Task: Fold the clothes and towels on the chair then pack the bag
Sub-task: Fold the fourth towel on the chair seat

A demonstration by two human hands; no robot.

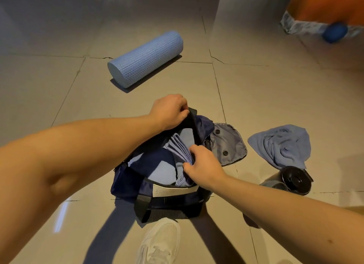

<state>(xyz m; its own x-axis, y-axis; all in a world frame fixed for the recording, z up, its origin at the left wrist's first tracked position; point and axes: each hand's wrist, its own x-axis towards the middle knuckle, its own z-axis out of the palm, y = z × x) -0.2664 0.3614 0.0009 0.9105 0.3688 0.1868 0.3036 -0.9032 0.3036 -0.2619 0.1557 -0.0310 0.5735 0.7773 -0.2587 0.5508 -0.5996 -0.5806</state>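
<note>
A navy bag (130, 185) with black straps stands open on the tiled floor in front of me. My left hand (169, 112) grips the black strap (194, 126) at the bag's far rim and holds it up. Down in the bag's mouth, my right hand (202, 165) holds the edge of a folded light-blue towel (177, 145), fingers curled into the cloth. Dark-blue clothing (157, 159) lies beside the towel inside the bag. A second light-blue towel (283, 145) lies crumpled on the floor to the right.
A grey flap with two snaps (230, 145) hangs open at the bag's right. A black-lidded bottle (295, 180) lies right of the bag. A blue foam roller (145, 59) rests on the floor beyond. An orange object (325, 6) is at the top right. My white shoe (161, 242) is below the bag.
</note>
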